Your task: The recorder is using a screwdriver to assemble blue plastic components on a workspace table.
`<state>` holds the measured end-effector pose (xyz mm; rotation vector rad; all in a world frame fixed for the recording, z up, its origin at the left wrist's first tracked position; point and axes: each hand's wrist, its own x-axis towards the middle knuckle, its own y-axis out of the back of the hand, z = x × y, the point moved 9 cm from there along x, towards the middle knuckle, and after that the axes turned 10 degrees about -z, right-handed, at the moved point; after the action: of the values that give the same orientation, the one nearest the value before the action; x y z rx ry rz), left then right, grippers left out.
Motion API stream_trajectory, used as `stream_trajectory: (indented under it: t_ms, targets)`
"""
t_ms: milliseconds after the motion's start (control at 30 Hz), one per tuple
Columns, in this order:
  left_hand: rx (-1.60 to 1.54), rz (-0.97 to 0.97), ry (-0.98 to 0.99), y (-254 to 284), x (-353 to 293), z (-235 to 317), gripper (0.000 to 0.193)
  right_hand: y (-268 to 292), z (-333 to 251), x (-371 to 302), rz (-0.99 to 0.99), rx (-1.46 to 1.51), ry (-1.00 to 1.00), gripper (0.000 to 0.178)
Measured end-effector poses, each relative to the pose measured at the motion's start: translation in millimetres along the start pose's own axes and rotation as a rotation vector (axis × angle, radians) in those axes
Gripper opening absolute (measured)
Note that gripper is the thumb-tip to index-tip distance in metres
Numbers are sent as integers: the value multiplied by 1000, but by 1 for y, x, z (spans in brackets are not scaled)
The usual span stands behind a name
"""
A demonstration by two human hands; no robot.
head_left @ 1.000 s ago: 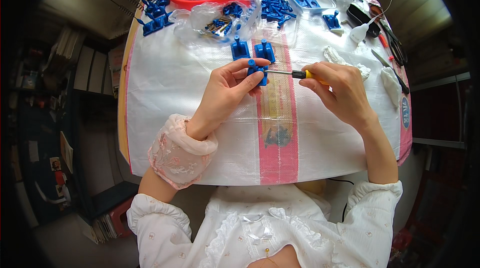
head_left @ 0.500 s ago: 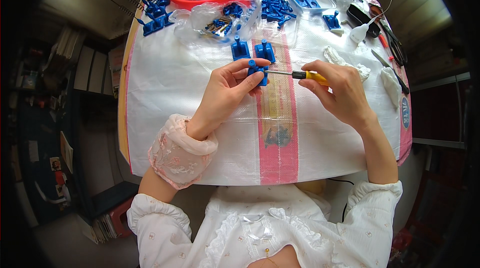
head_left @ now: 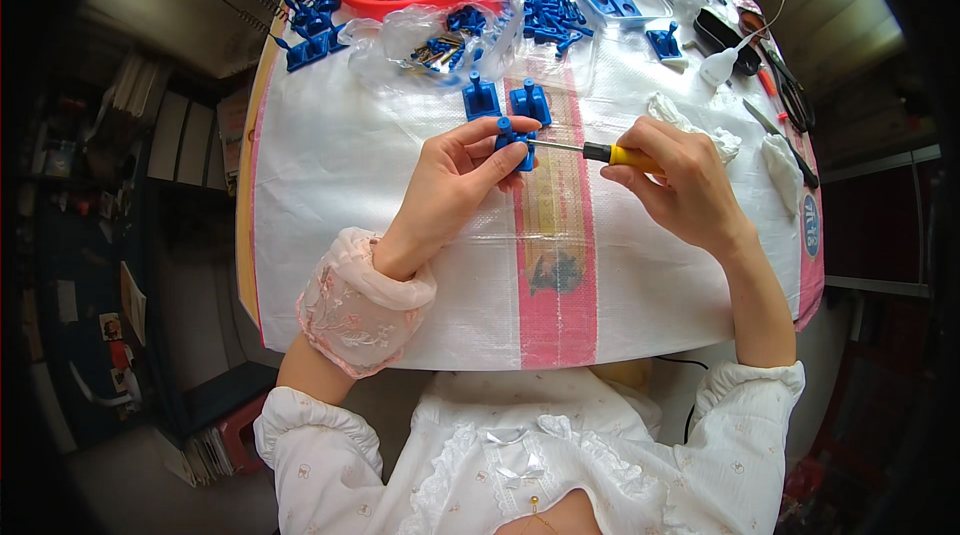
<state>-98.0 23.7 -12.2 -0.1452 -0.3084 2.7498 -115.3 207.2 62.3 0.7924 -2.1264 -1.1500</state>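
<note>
Between the thumb and fingers of my left hand [head_left: 462,163] is a small blue plastic part [head_left: 506,141] with a knobbed post. My right hand [head_left: 678,175] grips the yellow handle of a screwdriver [head_left: 632,157]. Its metal shaft runs leftward, and the tip meets the right side of the blue part; my fingers partly hide that spot. Just beyond my left hand stand two similar blue pieces, one on the left [head_left: 481,97] and one on the right [head_left: 530,103], both with upright posts.
A red basin [head_left: 362,7] of blue parts stands at the back, near a clear tray [head_left: 655,13] and a plastic bag [head_left: 385,60] holding small pins. Spring-topped blue pieces [head_left: 315,47] crowd the far left. Scissors [head_left: 790,95], a knife [head_left: 800,160] and a white squeeze bottle [head_left: 718,67] lie right.
My right hand has turned slightly on the screwdriver handle, its fingers shifting a little. My left hand and the blue part stay in place.
</note>
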Motion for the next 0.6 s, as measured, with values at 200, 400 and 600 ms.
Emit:
stream_trajectory:
  t_ms: [200, 400, 600]
  targets:
    - [-10, 6, -4, 0, 0, 0, 30, -1, -2, 0, -37, -66, -19, 26]
    - [-2, -12, 3, -2, -1, 0, 29, -1, -2, 0, -70, -27, -45, 27]
    - [18, -19, 5, -3, 0, 2, 29, -3, 0, -1, -56, -21, -22, 21]
